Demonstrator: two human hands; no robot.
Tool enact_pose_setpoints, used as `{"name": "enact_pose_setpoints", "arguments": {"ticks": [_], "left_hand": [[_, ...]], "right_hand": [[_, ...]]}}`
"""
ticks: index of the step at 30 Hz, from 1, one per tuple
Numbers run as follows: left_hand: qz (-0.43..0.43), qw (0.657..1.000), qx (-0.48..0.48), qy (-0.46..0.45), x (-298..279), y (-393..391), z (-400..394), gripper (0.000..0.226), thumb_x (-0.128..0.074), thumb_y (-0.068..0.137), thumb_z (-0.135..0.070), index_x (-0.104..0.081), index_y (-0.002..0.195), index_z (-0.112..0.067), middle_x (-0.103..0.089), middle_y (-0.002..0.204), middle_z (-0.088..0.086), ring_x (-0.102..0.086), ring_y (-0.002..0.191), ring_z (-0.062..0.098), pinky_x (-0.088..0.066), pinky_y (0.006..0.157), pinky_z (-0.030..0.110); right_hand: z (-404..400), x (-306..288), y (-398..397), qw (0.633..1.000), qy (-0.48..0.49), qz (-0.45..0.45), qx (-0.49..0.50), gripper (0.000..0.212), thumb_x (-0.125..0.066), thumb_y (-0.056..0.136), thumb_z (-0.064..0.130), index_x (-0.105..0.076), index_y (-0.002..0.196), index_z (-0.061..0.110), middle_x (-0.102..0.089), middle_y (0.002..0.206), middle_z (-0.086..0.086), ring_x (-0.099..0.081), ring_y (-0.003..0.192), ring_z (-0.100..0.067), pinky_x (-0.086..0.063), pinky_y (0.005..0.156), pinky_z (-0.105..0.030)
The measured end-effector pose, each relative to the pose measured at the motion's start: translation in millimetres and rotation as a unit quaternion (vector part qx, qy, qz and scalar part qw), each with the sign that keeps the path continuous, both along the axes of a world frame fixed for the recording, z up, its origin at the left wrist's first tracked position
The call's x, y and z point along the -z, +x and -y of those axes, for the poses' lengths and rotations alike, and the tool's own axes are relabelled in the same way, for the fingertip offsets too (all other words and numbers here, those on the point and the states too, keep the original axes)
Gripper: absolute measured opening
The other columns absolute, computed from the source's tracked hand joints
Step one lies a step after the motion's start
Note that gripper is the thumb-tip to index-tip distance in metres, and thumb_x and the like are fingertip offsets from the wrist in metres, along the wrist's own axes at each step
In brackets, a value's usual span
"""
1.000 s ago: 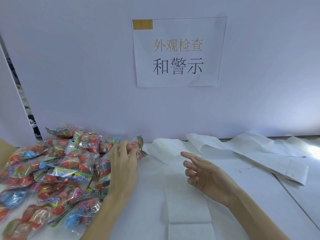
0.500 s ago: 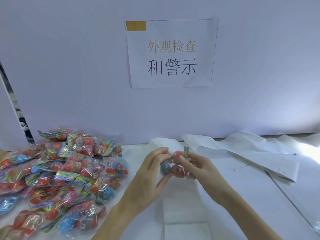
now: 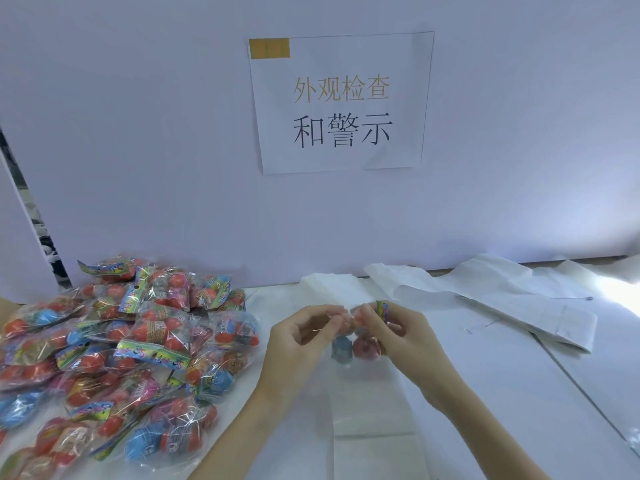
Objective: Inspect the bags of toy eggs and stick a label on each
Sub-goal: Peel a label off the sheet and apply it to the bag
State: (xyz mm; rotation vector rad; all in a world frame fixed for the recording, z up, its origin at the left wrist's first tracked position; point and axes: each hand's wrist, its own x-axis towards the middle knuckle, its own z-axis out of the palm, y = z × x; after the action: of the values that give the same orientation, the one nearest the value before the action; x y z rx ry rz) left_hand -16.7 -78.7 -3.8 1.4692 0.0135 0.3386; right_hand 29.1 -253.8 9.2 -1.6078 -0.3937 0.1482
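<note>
**Pinching one bag of toy eggs between both hands**

Pinching the top of a small clear bag (image 3: 353,341), the left hand (image 3: 298,344) and right hand (image 3: 405,337) hold it up above the table, fingers of each closed on the crinkly film from either side. The right fingertips (image 3: 367,315) sit by the bag's bright printed header strip (image 3: 382,310). Inside the bag hang rounded eggs: a blue one (image 3: 341,348) on the left and a red one (image 3: 365,348) on the right, with another reddish one partly hidden higher up between the fingers.

At nine o'clock from the hands lies a loose heap of similar bags (image 3: 131,351), glossy and wrinkled, each holding red, blue or pink eggs under a multicoloured header. The heap rests on the white table (image 3: 519,410). At two o'clock, long strips of matt white paper (image 3: 502,299) trail across the table, folded and overlapping. At twelve o'clock a white printed sheet (image 3: 341,102) with Chinese characters is fixed to the pale wall.
</note>
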Motion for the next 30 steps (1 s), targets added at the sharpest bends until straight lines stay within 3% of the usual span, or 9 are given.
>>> {"name": "enact_pose_setpoints", "arguments": {"ticks": [3,7,10,12,15,19,21,26,30], "left_hand": [[-0.019,0.997,0.020,-0.074,-5,1,-1,0.020,-0.076,0.087,-0.023,-0.083,0.105,-0.019,-0.079,0.111,0.009,-0.074,0.110,0.023,-0.055,0.095,0.025],[-0.039,0.984,0.035,-0.170,-9,2,-1,0.032,-0.078,0.079,-0.030,-0.083,0.106,-0.014,-0.078,0.115,0.013,-0.075,0.105,0.020,-0.058,0.085,0.023],[-0.047,0.978,0.032,-0.201,-12,1,2,0.034,-0.079,0.077,-0.032,-0.084,0.106,-0.014,-0.078,0.115,0.012,-0.075,0.103,0.019,-0.058,0.082,0.022],[-0.043,0.982,0.012,-0.183,-12,0,5,0.030,-0.077,0.079,-0.031,-0.084,0.104,-0.015,-0.079,0.113,0.011,-0.076,0.103,0.020,-0.058,0.081,0.021],[-0.031,0.990,-0.046,-0.129,-9,-1,8,0.018,-0.074,0.087,-0.027,-0.085,0.098,-0.017,-0.080,0.106,0.010,-0.076,0.101,0.022,-0.059,0.079,0.022],[-0.045,0.988,-0.057,-0.134,-8,1,4,0.017,-0.068,0.098,-0.014,-0.084,0.092,-0.013,-0.079,0.101,0.011,-0.076,0.096,0.020,-0.061,0.075,0.026],[-0.053,0.988,-0.042,-0.136,-7,2,4,0.021,-0.064,0.101,-0.011,-0.083,0.091,-0.010,-0.079,0.101,0.013,-0.075,0.097,0.022,-0.061,0.076,0.029],[-0.050,0.998,0.011,-0.046,-5,-1,6,0.019,-0.075,0.094,-0.032,-0.077,0.101,-0.014,-0.076,0.102,0.010,-0.070,0.086,0.019,-0.056,0.077,0.026],[-0.068,0.997,0.028,-0.014,-6,-1,3,0.031,-0.075,0.083,-0.043,-0.075,0.083,-0.011,-0.073,0.082,0.010,-0.063,0.071,0.017,-0.051,0.077,0.028]], "right_hand": [[0,1,-1,0.998,-0.004,0.020,0.054,0.031,-0.060,0.104,0.036,-0.082,0.090,0.019,-0.080,0.087,-0.004,-0.077,0.082,-0.024,-0.059,0.077,-0.032],[0,4,3,0.996,-0.009,0.045,0.078,0.057,-0.059,0.103,0.042,-0.068,0.097,-0.014,-0.065,0.097,-0.037,-0.067,0.082,-0.040,-0.058,0.090,-0.047],[0,3,2,0.998,0.018,0.023,0.062,0.044,-0.058,0.105,0.038,-0.081,0.091,0.004,-0.077,0.086,-0.017,-0.072,0.077,-0.014,-0.056,0.076,-0.020],[-2,0,-1,0.998,0.026,0.018,0.049,0.037,-0.056,0.106,0.035,-0.085,0.090,0.018,-0.081,0.086,-0.001,-0.074,0.077,-0.009,-0.053,0.074,-0.014],[0,-2,-4,0.999,0.007,0.037,0.030,0.030,-0.055,0.107,0.031,-0.082,0.100,0.020,-0.080,0.085,0.004,-0.074,0.078,-0.012,-0.053,0.073,-0.016],[5,2,2,0.998,-0.016,0.050,0.028,0.032,-0.051,0.110,0.017,-0.072,0.097,-0.004,-0.066,0.089,-0.031,-0.065,0.077,-0.035,-0.056,0.085,-0.045],[6,3,5,0.998,-0.011,0.044,0.037,0.035,-0.048,0.110,0.016,-0.068,0.094,-0.008,-0.061,0.088,-0.035,-0.059,0.075,-0.026,-0.055,0.083,-0.043],[7,7,4,0.981,-0.125,0.124,0.078,0.031,-0.053,0.107,0.014,-0.065,0.080,0.006,-0.060,0.066,-0.012,-0.050,0.060,-0.015,-0.042,0.061,-0.034],[7,3,2,0.978,-0.144,0.127,0.079,0.029,-0.059,0.105,0.019,-0.073,0.081,0.029,-0.069,0.065,0.005,-0.064,0.060,-0.015,-0.046,0.058,-0.024]]}}
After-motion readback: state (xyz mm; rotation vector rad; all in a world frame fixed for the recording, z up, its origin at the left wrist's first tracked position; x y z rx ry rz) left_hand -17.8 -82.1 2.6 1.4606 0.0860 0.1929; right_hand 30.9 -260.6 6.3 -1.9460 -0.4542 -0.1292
